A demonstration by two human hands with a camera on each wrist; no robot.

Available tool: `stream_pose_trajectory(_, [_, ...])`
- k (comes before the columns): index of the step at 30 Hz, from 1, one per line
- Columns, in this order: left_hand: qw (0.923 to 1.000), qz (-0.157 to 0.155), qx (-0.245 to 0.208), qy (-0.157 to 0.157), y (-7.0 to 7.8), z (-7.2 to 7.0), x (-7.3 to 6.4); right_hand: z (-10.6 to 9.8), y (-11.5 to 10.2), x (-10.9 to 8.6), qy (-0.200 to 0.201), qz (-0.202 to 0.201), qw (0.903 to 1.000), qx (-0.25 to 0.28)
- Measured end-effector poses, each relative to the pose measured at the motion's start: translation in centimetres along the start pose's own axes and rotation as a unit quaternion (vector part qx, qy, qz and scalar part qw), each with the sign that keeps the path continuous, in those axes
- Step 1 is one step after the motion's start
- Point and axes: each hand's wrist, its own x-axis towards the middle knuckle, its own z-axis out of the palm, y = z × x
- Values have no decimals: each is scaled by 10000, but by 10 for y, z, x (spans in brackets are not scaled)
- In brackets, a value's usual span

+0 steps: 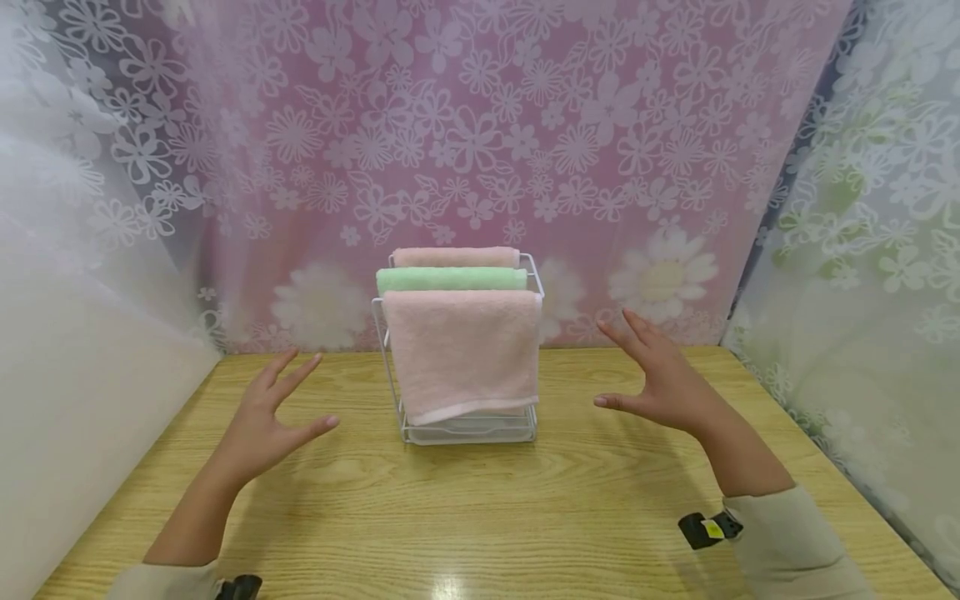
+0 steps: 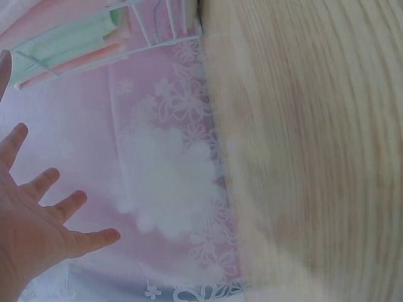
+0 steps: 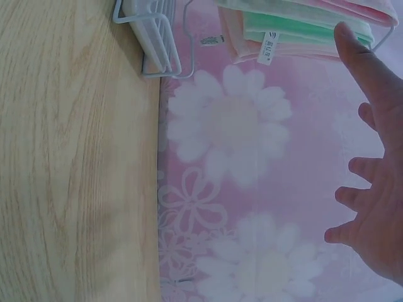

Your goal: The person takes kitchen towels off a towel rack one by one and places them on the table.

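A white wire rack stands on the table with towels draped over its bars. The front towel is pink with a white hem, a green towel hangs behind it, and another pink towel is at the back. To the rack's left, my left hand hovers with fingers spread, touching nothing. My right hand is held apart on the other side, its fingers likewise spread. In the right wrist view a small white label shows on the towels' edge.
A pale tray sits in the rack's base. The wood-grain table ends at a pink flowered curtain behind the rack. White sheeting closes the left side, and a flowered translucent curtain hangs on the right.
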Motion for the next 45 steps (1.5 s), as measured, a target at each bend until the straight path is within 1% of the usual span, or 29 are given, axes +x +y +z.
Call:
stream_pose_trajectory(11, [9996, 84, -248, 54, 9, 1, 9, -8, -9, 5, 188, -123, 9995, 229])
stream_pose_trajectory(16, [9991, 73, -414, -16, 11, 2, 14, -10, -14, 7, 286, -151, 9991, 257])
stream_pose_trajectory(22, [9981, 78, -602, -89, 14, 2, 18, -14, -19, 9, 345, -273, 9983, 389])
stream_pose_trajectory(28, [9973, 88, -726, -82, 18, 3, 21, -15, -24, 9, 433, -287, 9973, 518])
stream_pose_trajectory(34, [9970, -35, -774, -31, 20, 3, 24, -17, -27, 12, 627, -487, 9951, 584])
stream_pose_trajectory(39, [9955, -108, -940, -74, 22, 3, 27, -19, -31, 14, 805, -705, 9922, 634])
stream_pose_trajectory(45, [9926, -181, -1194, -141, 27, 0, 30, -24, -38, 17, 944, -828, 9891, 769])
